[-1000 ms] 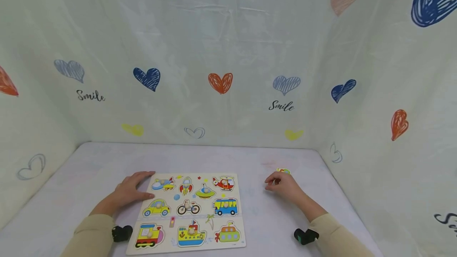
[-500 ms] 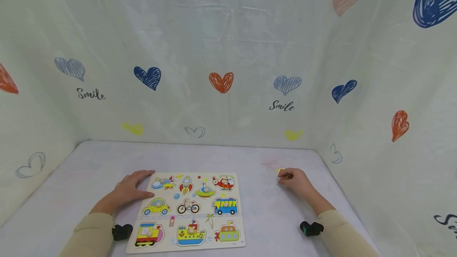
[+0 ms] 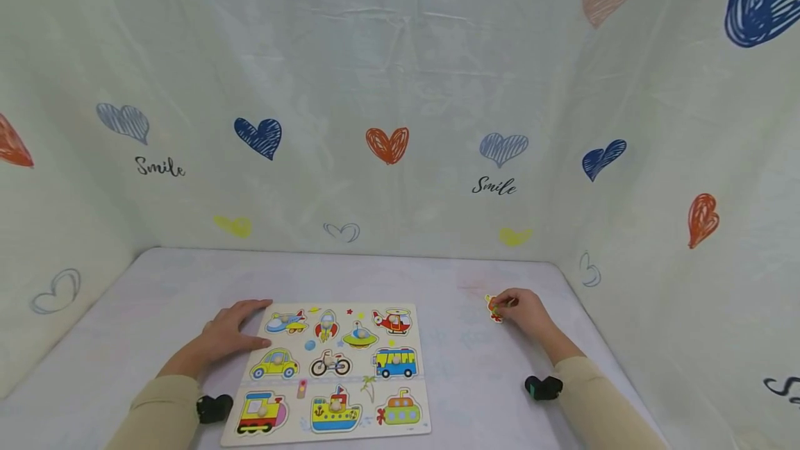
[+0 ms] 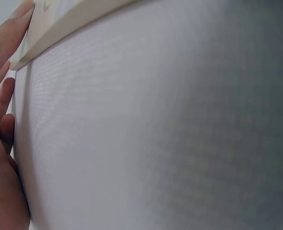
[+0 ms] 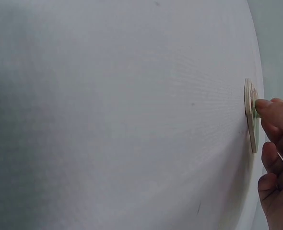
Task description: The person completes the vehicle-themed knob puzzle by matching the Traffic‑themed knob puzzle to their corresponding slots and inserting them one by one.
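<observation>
A wooden peg puzzle board (image 3: 350,380) with vehicle pictures lies on the white table. Along its upper left edge rests my left hand (image 3: 228,332), thumb and fingers spread; in the left wrist view its fingers (image 4: 9,43) touch the pale board edge (image 4: 74,26). To the right of the board, my right hand (image 3: 525,311) pinches a small puzzle piece (image 3: 492,307) coloured yellow, red and green. The hand hides part of its picture. From the right wrist view, the puzzle piece (image 5: 251,129) stands edge-on at the table surface, its green knob between thumb and finger.
A pale curtain (image 3: 400,89) printed with hearts and "Smile" hangs behind and beside the white table (image 3: 475,394). Black wrist cameras are strapped near both sleeves, the left camera (image 3: 214,409) close to the board's left edge.
My right hand has moved to the right, over the puzzle piece, and now pinches it. The piece appears turned from how it lay. My left hand and the board have stayed put.
</observation>
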Tool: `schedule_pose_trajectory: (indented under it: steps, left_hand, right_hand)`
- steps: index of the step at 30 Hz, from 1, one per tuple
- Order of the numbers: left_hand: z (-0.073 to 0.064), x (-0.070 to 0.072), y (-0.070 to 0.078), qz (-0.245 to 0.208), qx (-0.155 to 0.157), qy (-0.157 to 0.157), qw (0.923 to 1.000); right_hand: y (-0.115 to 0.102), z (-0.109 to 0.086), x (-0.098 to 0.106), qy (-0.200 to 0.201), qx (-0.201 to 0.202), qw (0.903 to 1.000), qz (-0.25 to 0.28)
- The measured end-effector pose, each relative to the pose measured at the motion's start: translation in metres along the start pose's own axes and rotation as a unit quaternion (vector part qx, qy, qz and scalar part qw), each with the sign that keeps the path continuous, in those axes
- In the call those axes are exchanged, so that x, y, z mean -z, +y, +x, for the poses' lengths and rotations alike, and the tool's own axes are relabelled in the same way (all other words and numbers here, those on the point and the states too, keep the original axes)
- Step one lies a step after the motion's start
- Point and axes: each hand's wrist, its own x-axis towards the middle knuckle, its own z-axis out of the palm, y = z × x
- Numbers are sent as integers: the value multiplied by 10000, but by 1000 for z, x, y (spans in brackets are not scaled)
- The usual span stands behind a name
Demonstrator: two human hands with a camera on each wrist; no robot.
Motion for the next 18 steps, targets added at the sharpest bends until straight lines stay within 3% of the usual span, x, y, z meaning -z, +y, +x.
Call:
schedule_pose_trajectory:
  steps: [13, 18]
  left_hand:
    - [2, 1, 2, 56, 85, 1, 9999]
    - [1, 0, 1, 27, 119, -11, 9999]
  right_hand:
    - [0, 11, 7, -194, -106, 9993, -309]
    - [-3, 12, 9, -385, 124, 9983, -416]
